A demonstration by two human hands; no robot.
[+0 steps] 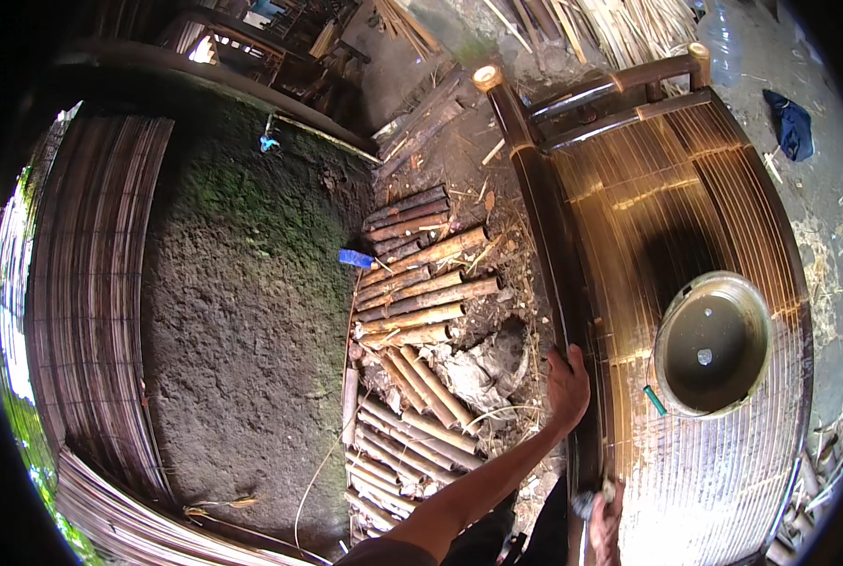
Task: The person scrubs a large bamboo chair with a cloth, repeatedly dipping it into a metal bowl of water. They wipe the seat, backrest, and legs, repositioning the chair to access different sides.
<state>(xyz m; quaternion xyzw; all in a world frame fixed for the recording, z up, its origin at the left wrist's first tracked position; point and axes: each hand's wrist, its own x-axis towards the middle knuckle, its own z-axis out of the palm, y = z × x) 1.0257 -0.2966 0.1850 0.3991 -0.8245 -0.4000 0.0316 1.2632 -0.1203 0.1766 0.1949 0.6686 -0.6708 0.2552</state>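
A bamboo bench [629, 226] with a glossy brown slatted top and dark pole frame stands on the right. My left hand [570, 389] is closed on the dark bamboo pole [565, 250] along the bench's left side. Low in the view, my right hand [606, 524] is partly cut off by the picture's edge. It is closed on a small dark grey wad [585, 505] at the same pole; its exact kind cannot be made out. A round bucket [669, 351] of murky water sits on the slats, its green handle grip [655, 401] hanging down.
Cut bamboo lengths [421, 311] lie on the ground left of the bench. Beyond them is a rough mossy wall [242, 311] with a blue brush [355, 258] at its edge. A dark blue cloth [791, 125] lies on the floor at far right.
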